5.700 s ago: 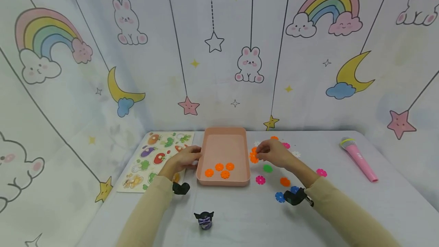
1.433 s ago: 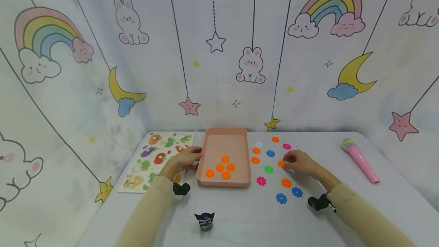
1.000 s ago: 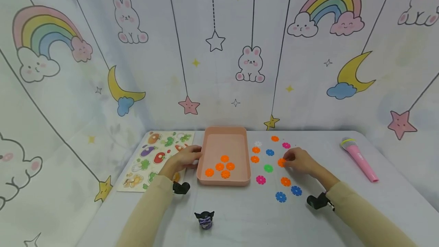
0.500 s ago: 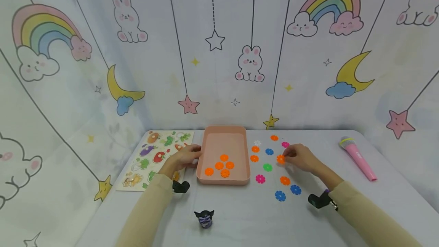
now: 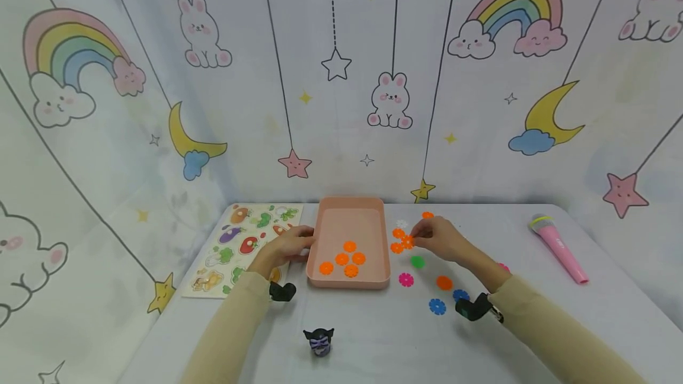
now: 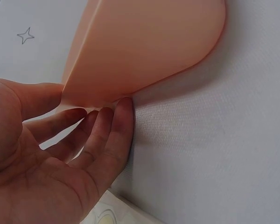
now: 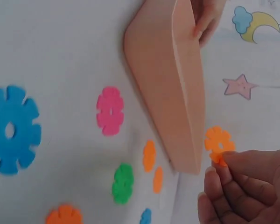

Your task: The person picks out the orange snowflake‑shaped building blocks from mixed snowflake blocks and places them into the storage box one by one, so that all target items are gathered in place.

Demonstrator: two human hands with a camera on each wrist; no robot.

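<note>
In the head view, a shallow pink tray (image 5: 350, 224) lies at the back of the table with several orange notched flower discs (image 5: 342, 259) in its near half. My left hand (image 5: 285, 246) holds the tray's left side; the left wrist view shows its thumb at the rim and its fingertips low against the wall. Right of the tray, my right hand (image 5: 439, 239) pinches an orange notched disc (image 7: 219, 141) between thumb and finger, raised above the table. Loose discs lie below it: green (image 5: 418, 262), pink (image 5: 406, 280), blue (image 5: 437, 306) and orange (image 5: 444, 282).
A vegetable picture board (image 5: 248, 246) lies left of the tray, partly under the left forearm. One small black-and-purple figurine (image 5: 319, 342) stands near the front. At the far right lies a pink toy microphone (image 5: 560, 248). A patterned cloth (image 5: 341, 105) hangs behind.
My right hand has lifted an orange disc and carried it left toward the tray. Compared with the oldest frame, the tray holds one more orange disc. The left hand stays put.
</note>
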